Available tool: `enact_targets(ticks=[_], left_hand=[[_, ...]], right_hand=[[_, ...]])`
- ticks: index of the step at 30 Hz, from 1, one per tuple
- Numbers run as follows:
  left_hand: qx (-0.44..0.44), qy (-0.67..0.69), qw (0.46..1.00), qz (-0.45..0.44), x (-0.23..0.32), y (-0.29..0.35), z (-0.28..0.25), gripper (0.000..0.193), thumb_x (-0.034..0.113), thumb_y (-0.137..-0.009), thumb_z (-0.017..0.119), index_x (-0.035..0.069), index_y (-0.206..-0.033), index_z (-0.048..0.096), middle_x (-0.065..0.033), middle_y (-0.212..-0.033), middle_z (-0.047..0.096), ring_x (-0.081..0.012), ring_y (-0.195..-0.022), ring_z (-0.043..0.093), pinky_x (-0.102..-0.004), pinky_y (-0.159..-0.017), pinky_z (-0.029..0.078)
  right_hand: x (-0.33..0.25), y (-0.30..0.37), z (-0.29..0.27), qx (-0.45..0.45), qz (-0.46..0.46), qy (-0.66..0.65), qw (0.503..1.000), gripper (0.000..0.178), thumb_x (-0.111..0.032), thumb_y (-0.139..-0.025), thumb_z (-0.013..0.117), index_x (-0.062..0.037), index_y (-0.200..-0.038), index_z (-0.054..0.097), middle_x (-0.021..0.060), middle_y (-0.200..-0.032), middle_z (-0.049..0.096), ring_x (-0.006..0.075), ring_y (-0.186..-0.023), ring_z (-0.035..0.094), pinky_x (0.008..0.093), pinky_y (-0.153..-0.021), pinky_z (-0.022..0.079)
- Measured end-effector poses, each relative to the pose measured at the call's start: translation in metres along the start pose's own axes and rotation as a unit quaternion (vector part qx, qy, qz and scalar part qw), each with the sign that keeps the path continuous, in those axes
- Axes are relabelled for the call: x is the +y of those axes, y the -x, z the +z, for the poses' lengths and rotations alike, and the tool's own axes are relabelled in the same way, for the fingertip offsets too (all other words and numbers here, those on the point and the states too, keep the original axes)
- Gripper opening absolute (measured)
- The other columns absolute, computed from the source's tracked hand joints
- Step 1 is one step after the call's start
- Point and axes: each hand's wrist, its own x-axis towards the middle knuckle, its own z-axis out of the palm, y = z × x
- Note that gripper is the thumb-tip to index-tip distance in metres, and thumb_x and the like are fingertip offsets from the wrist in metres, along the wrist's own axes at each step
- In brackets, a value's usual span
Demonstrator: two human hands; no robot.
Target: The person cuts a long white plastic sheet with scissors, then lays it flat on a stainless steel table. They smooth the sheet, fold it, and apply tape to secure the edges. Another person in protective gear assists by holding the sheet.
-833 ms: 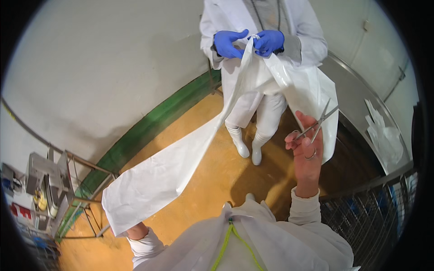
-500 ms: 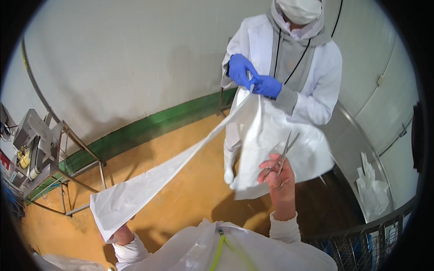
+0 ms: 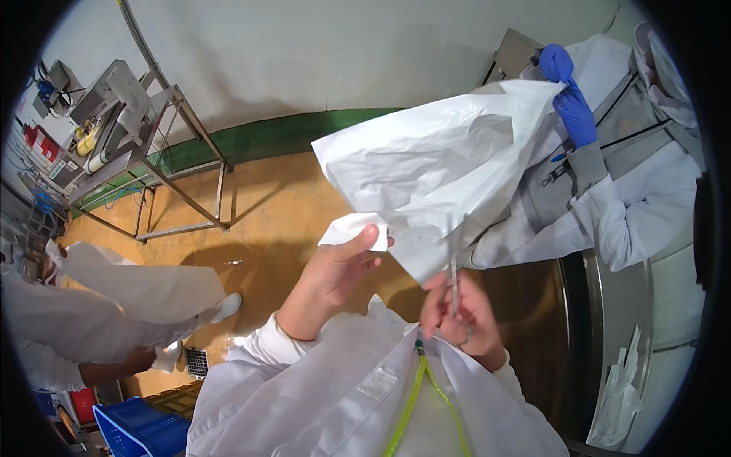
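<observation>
A large white plastic sheet (image 3: 434, 152) stretches between me and the co-worker, whose blue-gloved hands (image 3: 567, 99) grip its far right end. In my left hand (image 3: 327, 274), thumb on top, is a small folded white piece of sheet (image 3: 346, 228); whether it joins the large sheet I cannot tell. My right hand (image 3: 464, 312) has metal scissors (image 3: 454, 286) in it, blades pointing away from me and blurred over the sheet. The lowest corner of the sheet comes down to my right fingers; whether they pinch it is unclear.
The co-worker in a white coat (image 3: 647, 213) stands at the right. A steel frame table (image 3: 152, 164) with equipment is at the far left. Another person in white (image 3: 114, 297) is at the left, near a blue chair-like object (image 3: 141, 430). Crumpled white sheets (image 3: 620, 396) lie at the lower right.
My view has swung, so the co-worker shows farther right. My hands have come closer together. The long taut strip is out of sight, and the large sheet is now lifted between us.
</observation>
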Motion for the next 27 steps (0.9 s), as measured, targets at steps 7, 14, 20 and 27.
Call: enact_targets(ticks=[7, 14, 20, 27], left_hand=[[-0.050, 0.021, 0.998, -0.028, 0.004, -0.006, 0.008, 0.024, 0.027, -0.082, 0.069, 0.011, -0.097, 0.059, -0.0019, -0.090, 0.064, -0.0162, -0.089, 0.060, -0.0319, -0.071, 0.044], [-0.111, 0.040, 0.988, -0.100, 0.011, -0.038, 0.028, 0.024, 0.028, -0.082, 0.069, 0.009, -0.096, 0.060, -0.0031, -0.089, 0.064, -0.0177, -0.091, 0.059, -0.0328, -0.072, 0.045], [-0.170, 0.031, 0.963, -0.205, 0.015, -0.057, 0.019, 0.024, 0.028, -0.084, 0.067, 0.008, -0.096, 0.060, -0.0032, -0.089, 0.064, -0.0198, -0.092, 0.060, -0.0344, -0.074, 0.046], [-0.282, 0.014, 0.910, -0.304, 0.018, -0.061, 0.006, 0.028, 0.031, -0.086, 0.065, 0.008, -0.101, 0.060, -0.0018, -0.094, 0.063, -0.0150, -0.089, 0.058, -0.0306, -0.078, 0.042]], right_hand=[[0.007, -0.020, 0.011, -0.116, 0.055, -0.045, 0.991, 0.056, -0.017, -0.076, 0.075, -0.0046, -0.122, 0.045, 0.0046, -0.084, 0.056, 0.0115, -0.075, 0.055, 0.0256, -0.069, 0.044], [0.019, -0.012, -0.008, -0.077, 0.046, -0.090, 0.992, 0.050, -0.017, -0.077, 0.073, -0.0043, -0.119, 0.048, 0.0037, -0.084, 0.056, 0.0108, -0.074, 0.054, 0.0251, -0.070, 0.043], [0.035, -0.014, 0.015, 0.028, 0.010, -0.086, 0.996, 0.051, -0.017, -0.077, 0.074, -0.0044, -0.119, 0.048, 0.0023, -0.083, 0.055, 0.0105, -0.078, 0.053, 0.0246, -0.070, 0.042], [0.058, -0.016, 0.058, 0.129, -0.074, -0.061, 0.987, 0.054, -0.018, -0.076, 0.076, -0.0059, -0.120, 0.048, 0.0017, -0.084, 0.055, 0.0115, -0.078, 0.053, 0.0260, -0.071, 0.042]])
